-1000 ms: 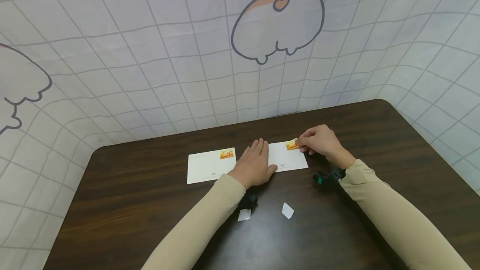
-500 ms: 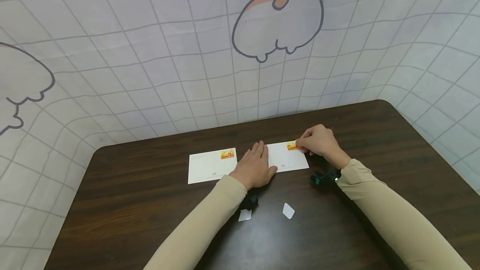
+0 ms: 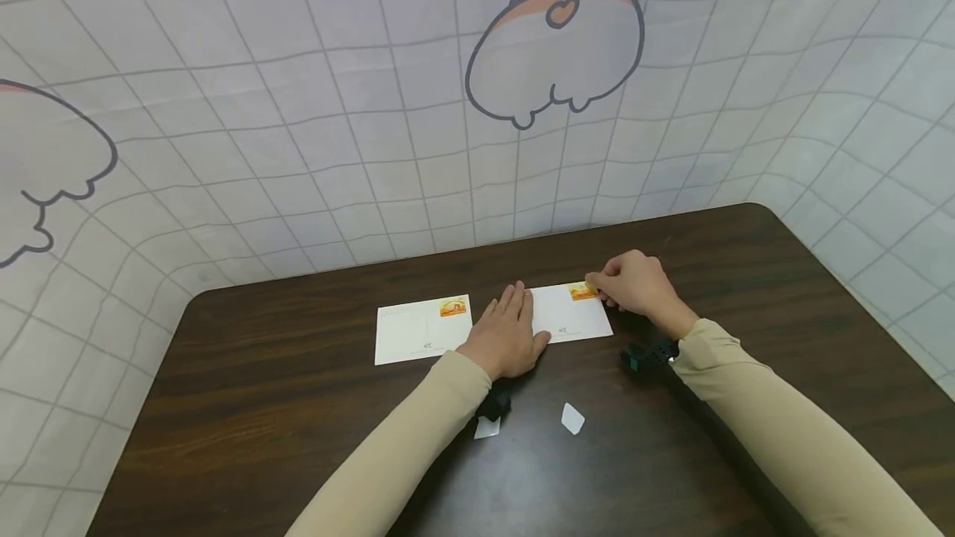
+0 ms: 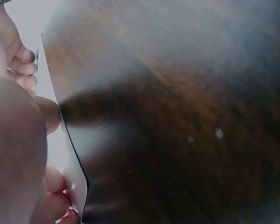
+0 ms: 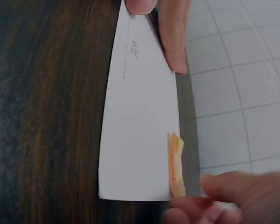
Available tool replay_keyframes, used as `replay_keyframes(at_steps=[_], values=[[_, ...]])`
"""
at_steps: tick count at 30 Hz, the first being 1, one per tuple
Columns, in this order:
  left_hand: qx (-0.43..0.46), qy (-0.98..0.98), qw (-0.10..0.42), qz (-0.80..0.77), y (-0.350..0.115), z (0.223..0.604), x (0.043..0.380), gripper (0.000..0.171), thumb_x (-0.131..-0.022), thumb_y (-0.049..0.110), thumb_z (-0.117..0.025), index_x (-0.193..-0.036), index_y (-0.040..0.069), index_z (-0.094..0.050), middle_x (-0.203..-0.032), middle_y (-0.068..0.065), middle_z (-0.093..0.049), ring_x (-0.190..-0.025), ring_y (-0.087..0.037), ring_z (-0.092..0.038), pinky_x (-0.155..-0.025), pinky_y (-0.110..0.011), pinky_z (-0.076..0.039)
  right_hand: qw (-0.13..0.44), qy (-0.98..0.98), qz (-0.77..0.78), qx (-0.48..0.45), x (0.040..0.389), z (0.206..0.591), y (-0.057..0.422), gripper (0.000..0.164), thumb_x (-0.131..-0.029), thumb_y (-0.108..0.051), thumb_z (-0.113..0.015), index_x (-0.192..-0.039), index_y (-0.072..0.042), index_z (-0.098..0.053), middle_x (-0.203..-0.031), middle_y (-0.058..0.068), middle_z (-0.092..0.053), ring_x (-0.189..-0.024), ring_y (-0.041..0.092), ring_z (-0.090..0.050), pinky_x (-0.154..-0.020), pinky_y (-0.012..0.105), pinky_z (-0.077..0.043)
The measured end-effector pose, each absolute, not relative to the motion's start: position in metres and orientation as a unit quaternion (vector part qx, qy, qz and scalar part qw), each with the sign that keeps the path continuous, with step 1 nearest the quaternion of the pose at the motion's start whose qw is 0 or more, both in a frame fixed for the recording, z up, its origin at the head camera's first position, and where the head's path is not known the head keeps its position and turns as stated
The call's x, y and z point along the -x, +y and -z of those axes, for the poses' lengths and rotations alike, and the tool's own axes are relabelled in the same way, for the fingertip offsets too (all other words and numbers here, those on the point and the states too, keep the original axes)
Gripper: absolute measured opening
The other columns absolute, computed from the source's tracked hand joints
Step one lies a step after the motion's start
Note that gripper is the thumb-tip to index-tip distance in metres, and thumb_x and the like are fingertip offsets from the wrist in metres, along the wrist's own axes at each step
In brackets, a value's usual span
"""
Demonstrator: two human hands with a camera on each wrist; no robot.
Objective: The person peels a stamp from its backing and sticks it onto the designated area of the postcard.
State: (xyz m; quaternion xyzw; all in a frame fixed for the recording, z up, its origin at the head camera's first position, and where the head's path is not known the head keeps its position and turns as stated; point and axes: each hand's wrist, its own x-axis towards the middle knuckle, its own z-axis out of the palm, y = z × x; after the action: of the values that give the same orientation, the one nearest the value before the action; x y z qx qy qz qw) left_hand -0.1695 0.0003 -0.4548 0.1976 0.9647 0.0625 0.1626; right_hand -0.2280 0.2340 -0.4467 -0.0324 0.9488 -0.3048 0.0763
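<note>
On the dark table lies a white envelope or postcard (image 3: 567,315) with a small printed mark near its lower edge. My left hand (image 3: 503,331) rests palm down over its left end, fingers straight and thumb on the near edge. At its upper right corner, my right hand (image 3: 632,282) pinches the outer end of an orange-yellow stamp (image 3: 582,292). In the right wrist view the stamp (image 5: 175,165) looks slightly curved along the sheet's edge. To the left lies a second matching sheet (image 3: 418,334) bearing a similar stamp (image 3: 452,307).
Two scraps of white paper lie nearer on the table: one scrap (image 3: 572,418) in the open, another scrap (image 3: 487,428) partly behind the left wrist's black camera. Behind the dark table (image 3: 246,404) hangs a white gridded cloth (image 3: 358,106) with cartoon drawings.
The stamp in my right hand was tilted with its corner past the sheet's top edge; it now lies straighter at the corner. My left hand stays in place.
</note>
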Motion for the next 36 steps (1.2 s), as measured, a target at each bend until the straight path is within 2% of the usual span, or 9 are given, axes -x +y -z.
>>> replay_keyframes(at_steps=[6,8,11,14,16,21,24,32,36], values=[[-0.197,0.965,0.161,-0.062,0.002,0.456,0.173,0.073,-0.111,0.047,-0.035,-0.165,0.002,-0.014,-0.176,-0.014,-0.01,-0.165,-0.026,-0.011,-0.134,-0.041,-0.019,-0.031,0.958,0.264,0.109,0.223,0.443,0.237,0.03,-0.099,-0.022,-0.057,-0.111,-0.004,-0.077,-0.1,0.015,-0.079,-0.076,0.024,-0.069,-0.063,0.035,-0.054],[-0.196,0.966,0.161,-0.057,0.002,0.457,0.174,0.073,-0.111,0.047,-0.034,-0.165,0.003,-0.014,-0.176,-0.014,-0.01,-0.165,-0.026,-0.012,-0.134,-0.041,-0.019,-0.031,0.957,0.239,0.164,0.221,0.443,0.238,0.031,-0.1,-0.022,-0.059,-0.119,-0.003,-0.075,-0.11,0.016,-0.079,-0.078,0.028,-0.071,-0.07,0.041,-0.058],[-0.194,0.966,0.16,-0.051,0.003,0.458,0.176,0.074,-0.111,0.048,-0.034,-0.166,0.003,-0.014,-0.176,-0.013,-0.01,-0.165,-0.026,-0.011,-0.134,-0.041,-0.019,-0.011,0.952,0.18,0.248,0.214,0.445,0.237,0.046,-0.1,-0.031,-0.066,-0.135,-0.001,-0.067,-0.132,0.02,-0.072,-0.106,0.034,-0.075,-0.091,0.051,-0.061],[-0.195,0.967,0.157,-0.045,0.004,0.458,0.176,0.074,-0.111,0.048,-0.034,-0.166,0.004,-0.014,-0.176,-0.012,-0.01,-0.165,-0.025,-0.012,-0.134,-0.04,-0.02,0.024,0.947,0.13,0.294,0.208,0.446,0.235,0.065,-0.098,-0.046,-0.067,-0.146,-0.003,-0.057,-0.152,0.02,-0.056,-0.136,0.039,-0.06,-0.108,0.056,-0.052],[-0.196,0.967,0.154,-0.047,0.004,0.458,0.175,0.074,-0.111,0.048,-0.035,-0.166,0.004,-0.015,-0.176,-0.013,-0.011,-0.165,-0.025,-0.012,-0.134,-0.04,-0.02,0.052,0.945,0.114,0.302,0.204,0.446,0.233,0.074,-0.097,-0.055,-0.065,-0.151,-0.005,-0.052,-0.16,0.02,-0.046,-0.14,0.04,-0.056,-0.111,0.056,-0.05],[-0.196,0.967,0.153,-0.055,0.006,0.456,0.171,0.073,-0.111,0.048,-0.034,-0.166,0.003,-0.015,-0.176,-0.013,-0.01,-0.165,-0.026,-0.012,-0.134,-0.04,-0.02,0.093,0.942,0.084,0.31,0.197,0.447,0.231,0.088,-0.097,-0.064,-0.058,-0.157,-0.001,-0.041,-0.167,0.021,-0.034,-0.14,0.042,-0.056,-0.112,0.055,-0.049],[-0.196,0.967,0.154,-0.056,0.009,0.455,0.169,0.073,-0.111,0.048,-0.034,-0.165,0.003,-0.015,-0.176,-0.013,-0.01,-0.165,-0.025,-0.012,-0.134,-0.04,-0.019,0.102,0.943,0.077,0.308,0.194,0.448,0.233,0.094,-0.096,-0.067,-0.059,-0.158,0.0,-0.037,-0.168,0.022,-0.032,-0.147,0.042,-0.048,-0.115,0.056,-0.046],[-0.192,0.969,0.149,-0.043,0.013,0.456,0.169,0.073,-0.111,0.048,-0.034,-0.166,0.004,-0.015,-0.176,-0.011,-0.011,-0.165,-0.024,-0.013,-0.134,-0.039,-0.02,0.147,0.939,0.082,0.3,0.189,0.457,0.238,0.116,-0.088,-0.081,-0.056,-0.165,-0.003,-0.017,-0.175,0.017,-0.013,-0.16,0.042,-0.022,-0.126,0.067,-0.022],[-0.193,0.969,0.149,-0.047,0.014,0.462,0.171,0.073,-0.11,0.048,-0.035,-0.166,0.004,-0.016,-0.176,-0.011,-0.012,-0.165,-0.024,-0.014,-0.134,-0.039,-0.021,0.162,0.936,0.086,0.299,0.191,0.461,0.24,0.117,-0.088,-0.081,-0.054,-0.165,-0.003,-0.016,-0.176,0.017,-0.01,-0.162,0.04,-0.017,-0.127,0.069,-0.017]])
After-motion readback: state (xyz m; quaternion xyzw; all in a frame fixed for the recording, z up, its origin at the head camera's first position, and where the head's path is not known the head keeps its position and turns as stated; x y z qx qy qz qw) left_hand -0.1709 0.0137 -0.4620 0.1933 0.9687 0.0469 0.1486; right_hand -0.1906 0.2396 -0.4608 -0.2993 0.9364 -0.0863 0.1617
